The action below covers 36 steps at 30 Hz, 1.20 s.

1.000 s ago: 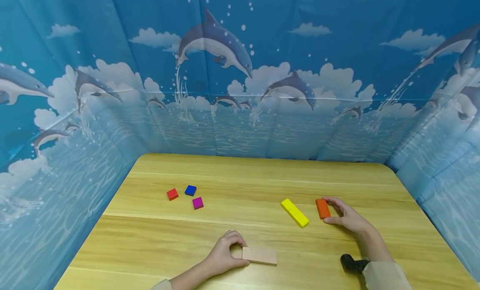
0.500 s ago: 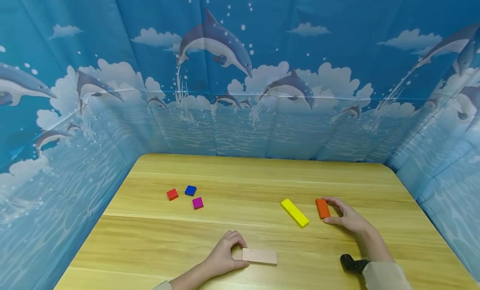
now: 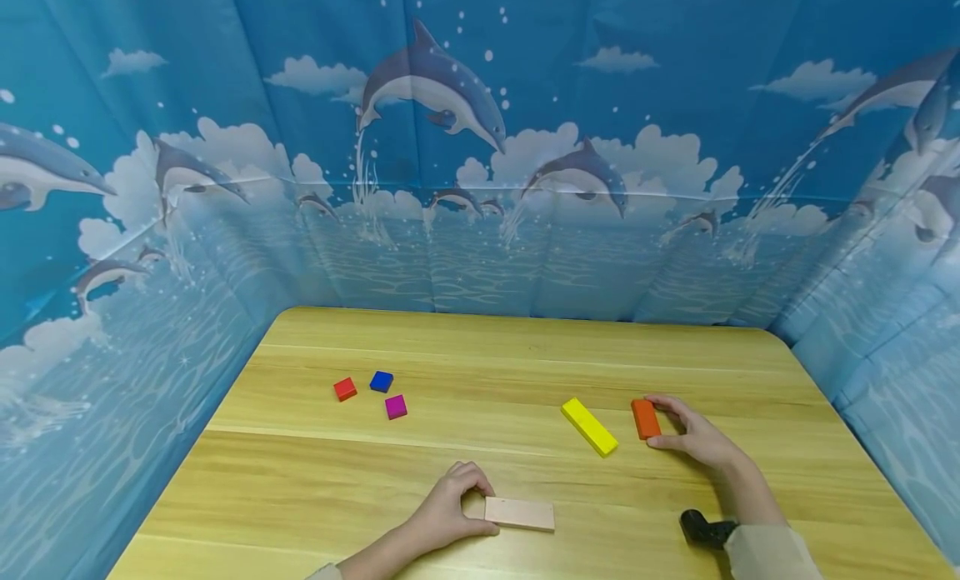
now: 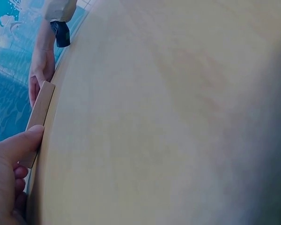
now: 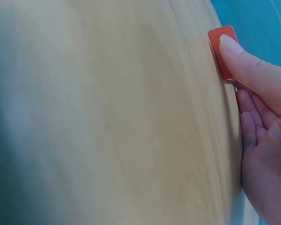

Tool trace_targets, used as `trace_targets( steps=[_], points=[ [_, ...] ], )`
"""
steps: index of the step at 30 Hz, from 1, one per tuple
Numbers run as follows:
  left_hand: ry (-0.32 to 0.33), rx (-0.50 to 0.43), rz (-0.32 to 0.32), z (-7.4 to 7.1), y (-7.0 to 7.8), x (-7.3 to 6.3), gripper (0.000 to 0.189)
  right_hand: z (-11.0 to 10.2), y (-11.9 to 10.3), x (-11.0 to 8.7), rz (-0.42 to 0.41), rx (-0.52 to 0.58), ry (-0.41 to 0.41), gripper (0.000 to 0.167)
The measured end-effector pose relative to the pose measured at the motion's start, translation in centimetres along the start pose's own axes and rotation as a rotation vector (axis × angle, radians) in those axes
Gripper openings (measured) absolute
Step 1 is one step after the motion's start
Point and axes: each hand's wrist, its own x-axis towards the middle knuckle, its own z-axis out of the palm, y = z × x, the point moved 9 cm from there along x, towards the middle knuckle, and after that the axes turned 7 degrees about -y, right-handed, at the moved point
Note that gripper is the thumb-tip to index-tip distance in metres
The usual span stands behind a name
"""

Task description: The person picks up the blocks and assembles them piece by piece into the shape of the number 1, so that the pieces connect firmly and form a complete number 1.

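My left hand (image 3: pixel 447 511) pinches the left end of a flat, pale wooden block (image 3: pixel 521 514) near the front of the table. Its thumb lies along the near edge, and the same block (image 4: pixel 41 105) shows past the thumb in the left wrist view. Further right, my right hand (image 3: pixel 703 440) holds a short orange block (image 3: pixel 645 419) by its two ends, thumb at the near one. In the right wrist view the thumb overlaps the orange block (image 5: pixel 223 58). Just left of that block, a longer yellow block (image 3: pixel 589 427) lies slanted.
Small red (image 3: pixel 345 389), blue (image 3: pixel 381 382) and magenta blocks (image 3: pixel 396 407) lie grouped at the back left of the wooden table (image 3: pixel 480 355). A black device (image 3: pixel 705 528) sits at my right wrist. A blue dolphin-print curtain (image 3: pixel 465 255) borders the table's back and sides.
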Motion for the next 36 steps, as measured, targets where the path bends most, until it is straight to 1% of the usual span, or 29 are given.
trace_targets(
  steps=[6, 9, 12, 16, 18, 20, 27, 31, 36],
  points=[
    [-0.006, 0.011, 0.006, 0.1, -0.1, 0.0, 0.033, -0.3, 0.8, -0.1, 0.040, 0.082, 0.051, 0.073],
    [-0.006, 0.011, 0.008, 0.2, -0.1, 0.0, 0.034, -0.4, 1.1, -0.2, 0.063, 0.085, 0.078, 0.073],
    [-0.007, 0.011, 0.009, 0.2, -0.2, 0.0, 0.034, -0.4, 0.9, -0.3, 0.060, 0.076, 0.093, 0.073],
    [-0.009, 0.007, 0.007, 0.3, -0.3, 0.1, 0.034, -0.4, 0.6, -0.2, 0.072, 0.096, 0.115, 0.077],
    [-0.009, 0.004, 0.006, 0.3, -0.3, 0.0, 0.034, -0.4, 0.2, -0.1, 0.080, 0.107, 0.130, 0.079],
    [-0.009, 0.003, 0.004, 0.3, -0.3, 0.0, 0.034, -0.4, -0.4, 0.1, 0.071, 0.105, 0.145, 0.080],
    [-0.007, 0.013, 0.006, 0.3, -0.4, 0.0, 0.034, 0.3, -3.4, 0.4, 0.009, 0.074, 0.185, 0.075],
    [-0.007, 0.011, 0.013, 0.3, -0.4, 0.0, 0.034, 1.0, -4.7, 0.7, -0.017, 0.074, 0.204, 0.073],
    [-0.006, 0.007, 0.020, 0.2, -0.3, 0.0, 0.034, 2.4, -6.1, 1.3, -0.066, 0.075, 0.196, 0.070]
  ],
)
